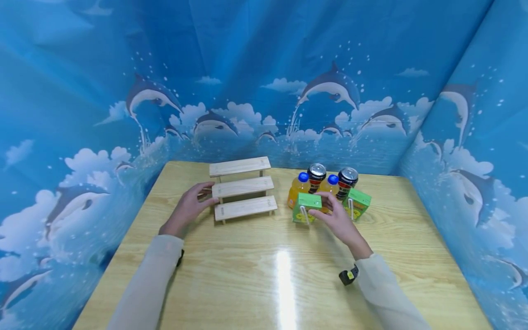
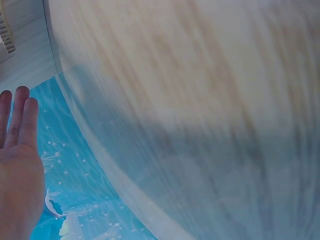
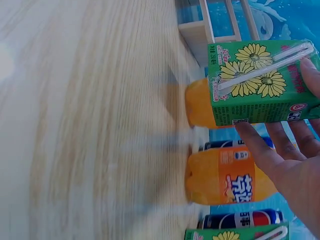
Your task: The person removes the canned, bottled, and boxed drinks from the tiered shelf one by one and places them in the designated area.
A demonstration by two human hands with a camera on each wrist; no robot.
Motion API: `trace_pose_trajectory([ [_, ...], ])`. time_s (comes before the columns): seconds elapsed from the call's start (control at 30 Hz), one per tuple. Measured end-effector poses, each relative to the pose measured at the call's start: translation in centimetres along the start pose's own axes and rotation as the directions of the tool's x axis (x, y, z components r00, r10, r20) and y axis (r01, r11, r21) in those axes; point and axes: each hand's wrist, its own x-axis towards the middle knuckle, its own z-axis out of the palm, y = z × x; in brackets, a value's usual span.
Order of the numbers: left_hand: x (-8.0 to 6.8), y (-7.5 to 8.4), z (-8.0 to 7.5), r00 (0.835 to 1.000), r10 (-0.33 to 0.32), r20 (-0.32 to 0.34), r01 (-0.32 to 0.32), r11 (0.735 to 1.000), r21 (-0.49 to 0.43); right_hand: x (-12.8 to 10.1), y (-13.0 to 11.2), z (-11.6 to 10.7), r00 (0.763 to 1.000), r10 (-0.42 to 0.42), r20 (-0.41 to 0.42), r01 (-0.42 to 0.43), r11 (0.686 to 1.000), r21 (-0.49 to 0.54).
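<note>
My left hand [image 1: 187, 206] is at the left end of a three-step wooden rack [image 1: 243, 187], fingertips right at its middle and lowest steps. In the left wrist view the fingers [image 2: 29, 120] are straight. My right hand [image 1: 340, 224] holds a green drink carton [image 3: 265, 85] with yellow flowers and a white straw on its side, thumb on one face and fingers on another. In the right wrist view the carton's lower end stands off the tabletop. Beside it are two orange soda bottles with blue caps, the left bottle [image 1: 298, 187] partly hidden behind the carton.
A second green carton [image 1: 359, 201] stands to the right of my right hand. Behind the bottles are two dark cans, a left can [image 1: 316, 173] and a right can [image 1: 348, 179]. A blue dolphin-print curtain [image 1: 255, 68] encloses the wooden table [image 1: 231, 275] at the back and sides.
</note>
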Motion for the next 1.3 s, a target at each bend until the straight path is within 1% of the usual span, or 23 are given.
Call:
trace_pose_trajectory([
  [0.2, -0.1, 0.0, -0.1, 1.000, -0.006, 0.002, 0.006, 1.000, -0.002, -0.4, 0.5, -0.6, 1.000, 0.003, -0.026, -0.004, 1.000, -0.021],
  [0.33, -0.2, -0.1, -0.1, 1.000, -0.004, 0.009, 0.004, 1.000, -0.006, -0.4, 1.0, -0.9, 1.000, -0.002, -0.026, 0.001, 0.999, -0.033],
  [0.73, -0.1, 0.3, -0.2, 1.000, 0.005, 0.009, -0.005, 1.000, -0.003, -0.5, 2.3, -1.7, 0.997, 0.064, -0.041, -0.065, 0.998, -0.027],
  [0.97, -0.2, 0.4, -0.1, 1.000, 0.005, 0.013, -0.004, 1.000, -0.013, -0.6, 2.8, -2.0, 0.995, 0.089, -0.051, -0.090, 0.996, -0.018],
  [1.3, -0.1, 0.3, 0.0, 1.000, -0.015, -0.002, 0.015, 1.000, 0.000, -0.9, 3.2, -2.0, 0.992, 0.113, -0.058, -0.116, 0.993, -0.036],
])
